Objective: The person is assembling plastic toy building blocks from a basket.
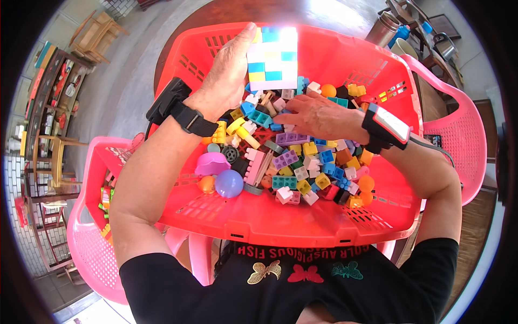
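A large red plastic basket (280, 218) on my lap holds several loose toy bricks (302, 162) in many colours, plus a purple ball (229, 183) and a pink dome piece (212, 162). My left hand (229, 70) grips a built wall of white, blue and yellow bricks (272, 58), held upright against the basket's far side. My right hand (318, 116) lies palm down on the pile, fingers spread over the loose bricks near the middle. Whether it holds a piece is hidden. Both wrists wear black bands with small devices.
A pink plastic basket (89, 237) at my left holds a few bricks. A pink plastic chair (458, 135) stands at my right. A metal flask (382, 28) and a kettle (445, 46) sit at the far right. Wooden shelves (51, 97) line the left.
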Action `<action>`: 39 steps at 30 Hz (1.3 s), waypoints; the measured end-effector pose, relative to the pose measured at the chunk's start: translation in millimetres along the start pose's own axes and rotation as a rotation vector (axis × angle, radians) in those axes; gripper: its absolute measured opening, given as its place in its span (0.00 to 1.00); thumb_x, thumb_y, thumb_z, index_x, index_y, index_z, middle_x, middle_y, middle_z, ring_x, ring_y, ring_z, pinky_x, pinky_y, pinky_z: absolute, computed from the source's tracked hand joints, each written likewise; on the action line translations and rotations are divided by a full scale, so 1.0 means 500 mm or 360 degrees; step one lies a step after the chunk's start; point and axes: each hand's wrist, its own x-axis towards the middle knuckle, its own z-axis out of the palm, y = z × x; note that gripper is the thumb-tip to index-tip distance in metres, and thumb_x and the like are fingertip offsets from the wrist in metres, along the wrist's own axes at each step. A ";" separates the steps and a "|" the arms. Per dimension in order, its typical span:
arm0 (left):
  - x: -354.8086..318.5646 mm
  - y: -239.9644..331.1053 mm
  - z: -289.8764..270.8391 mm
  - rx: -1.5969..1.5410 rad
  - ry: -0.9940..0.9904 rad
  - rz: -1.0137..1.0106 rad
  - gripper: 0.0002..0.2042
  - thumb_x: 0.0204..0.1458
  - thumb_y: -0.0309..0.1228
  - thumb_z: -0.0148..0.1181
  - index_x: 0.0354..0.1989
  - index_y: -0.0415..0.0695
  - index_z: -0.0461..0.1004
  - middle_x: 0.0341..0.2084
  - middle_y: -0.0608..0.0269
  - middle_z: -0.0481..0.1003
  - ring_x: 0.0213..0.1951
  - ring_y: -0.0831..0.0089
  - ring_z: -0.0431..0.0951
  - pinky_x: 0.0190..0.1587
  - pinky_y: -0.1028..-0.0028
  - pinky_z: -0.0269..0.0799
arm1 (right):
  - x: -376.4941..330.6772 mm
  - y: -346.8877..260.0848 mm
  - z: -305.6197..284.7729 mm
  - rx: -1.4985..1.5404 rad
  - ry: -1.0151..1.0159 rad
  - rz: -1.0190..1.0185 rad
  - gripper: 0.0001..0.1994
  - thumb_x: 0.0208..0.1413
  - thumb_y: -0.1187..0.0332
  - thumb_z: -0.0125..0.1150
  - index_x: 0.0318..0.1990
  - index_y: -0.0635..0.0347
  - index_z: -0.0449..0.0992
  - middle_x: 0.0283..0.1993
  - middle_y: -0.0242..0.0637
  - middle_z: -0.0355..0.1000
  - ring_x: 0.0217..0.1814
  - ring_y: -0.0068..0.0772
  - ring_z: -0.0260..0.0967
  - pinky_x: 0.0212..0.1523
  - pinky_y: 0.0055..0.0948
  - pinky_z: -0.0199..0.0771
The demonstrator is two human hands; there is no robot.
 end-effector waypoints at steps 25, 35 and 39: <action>-0.003 -0.025 0.003 -0.0065 -0.0203 -0.0100 0.20 0.62 0.47 0.43 0.47 0.41 0.71 0.39 0.63 0.75 0.40 0.78 0.76 0.43 0.76 0.74 | 0.012 -0.015 0.050 -0.0045 0.0100 0.0090 0.19 0.50 0.56 0.57 0.45 0.56 0.68 0.45 0.41 0.66 0.51 0.42 0.65 0.50 0.46 0.58; 0.008 -0.042 -0.025 -0.0135 -0.0236 -0.0175 0.24 0.62 0.48 0.41 0.52 0.39 0.67 0.44 0.58 0.73 0.45 0.69 0.75 0.48 0.68 0.72 | 0.006 -0.049 0.001 0.0387 -0.0138 -0.0009 0.16 0.46 0.71 0.59 0.45 0.58 0.67 0.47 0.44 0.63 0.51 0.48 0.65 0.49 0.46 0.63; 0.016 -0.047 -0.031 -0.0110 -0.0192 -0.0209 0.27 0.63 0.50 0.36 0.57 0.37 0.63 0.50 0.50 0.71 0.50 0.59 0.74 0.54 0.59 0.70 | 0.006 -0.048 0.002 0.0312 -0.0166 0.0109 0.22 0.42 0.73 0.62 0.49 0.57 0.68 0.44 0.42 0.61 0.49 0.47 0.63 0.48 0.42 0.64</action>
